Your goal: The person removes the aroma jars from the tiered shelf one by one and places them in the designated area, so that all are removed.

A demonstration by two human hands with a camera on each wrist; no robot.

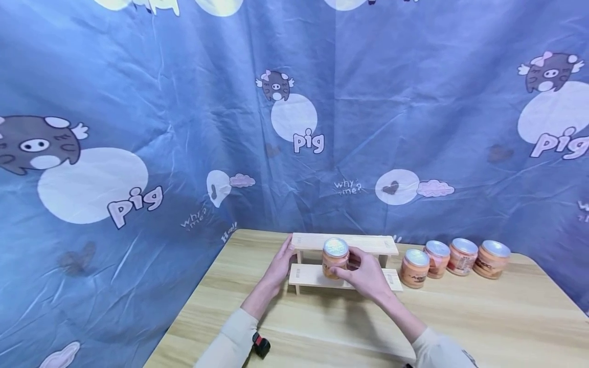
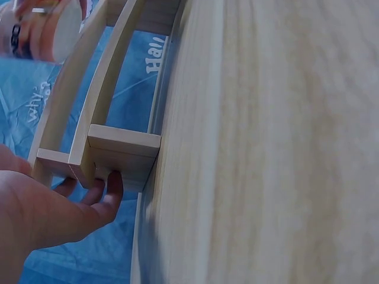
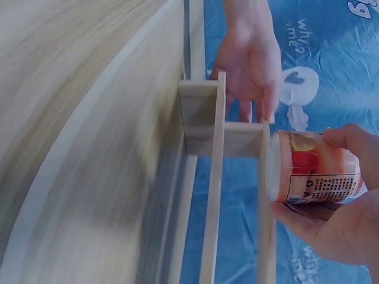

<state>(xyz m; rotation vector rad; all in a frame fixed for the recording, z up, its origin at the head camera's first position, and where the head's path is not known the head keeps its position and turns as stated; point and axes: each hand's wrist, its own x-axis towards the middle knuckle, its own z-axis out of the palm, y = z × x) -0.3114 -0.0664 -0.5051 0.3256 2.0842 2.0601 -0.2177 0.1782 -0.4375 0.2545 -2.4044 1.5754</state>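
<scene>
My right hand [image 1: 368,273] grips an orange-labelled jar [image 1: 335,258] with a silvery lid, thumb and fingers around its sides. The jar is upright in front of a two-tier wooden rack [image 1: 368,243]. In the right wrist view, the jar's base [image 3: 273,168] is close to the upper board's edge; whether they touch I cannot tell. At the rack's left end, my left hand [image 1: 278,267] rests with extended fingers against the side. The left wrist view has its fingertips [image 2: 112,182] touching the end panel [image 2: 121,157], slightly bent.
Several similar jars [image 1: 461,256] stand in a row to the right of the rack on the wooden table [image 1: 322,317]. The nearest jar [image 1: 415,269] is close to the rack's right end. A blue printed cloth [image 1: 368,128] hangs behind the table's back edge.
</scene>
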